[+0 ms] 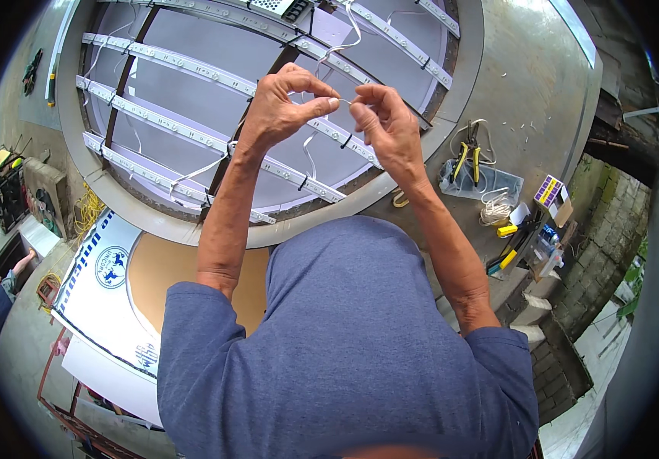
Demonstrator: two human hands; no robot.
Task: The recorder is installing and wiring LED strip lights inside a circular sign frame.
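Observation:
My left hand (284,107) pinches a thin white wire (345,100) between thumb and forefinger. Just to its right, my right hand (387,134) has curled fingers at the same wire. Both are over a large round metal frame (465,73) with a pale grey inside, crossed by dark bars and several white LED strips (176,118) fixed with black ties. Loose white leads hang from the strips (337,48) and loop between them. A perforated metal unit (272,8) is partly visible at the top edge.
On the metal tabletop (524,99) at right lie pliers (467,157), a wire coil (494,214), a small box (550,191) and tools. A printed white board with brown sheet (169,275) is below left. Another person (4,287) is at far left, near yellow cord (89,206).

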